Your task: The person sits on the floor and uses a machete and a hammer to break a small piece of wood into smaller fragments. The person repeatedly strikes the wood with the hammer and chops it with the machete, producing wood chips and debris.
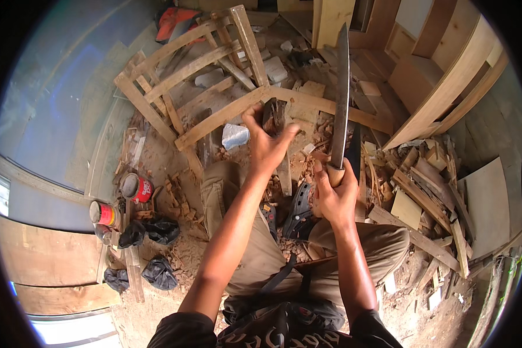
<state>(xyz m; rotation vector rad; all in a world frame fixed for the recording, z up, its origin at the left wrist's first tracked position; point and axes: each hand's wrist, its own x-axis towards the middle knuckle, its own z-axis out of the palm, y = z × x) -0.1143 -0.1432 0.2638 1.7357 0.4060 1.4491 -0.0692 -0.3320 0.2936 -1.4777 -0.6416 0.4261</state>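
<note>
My right hand (338, 194) is closed around the wooden handle of a machete (341, 98). Its long, slightly curved blade stands nearly upright, pointing away from me. To its left, my left hand (267, 145) grips a short, dark, rough wood block (274, 116). The fingers lie on the block's left side and the thumb sticks out to the right; the palm side is hidden. Blade and block are apart. Below the block, a narrow strip of wood (284, 174) comes down toward my shoes (298, 211).
A wooden frame (197, 58) leans at the far left. Scrap wood (429, 180) is heaped at the right, below a wooden cabinet (423, 81). Red cans (137, 188) and black plastic bags (159, 272) sit at the left. Wood chips (180, 197) litter the ground.
</note>
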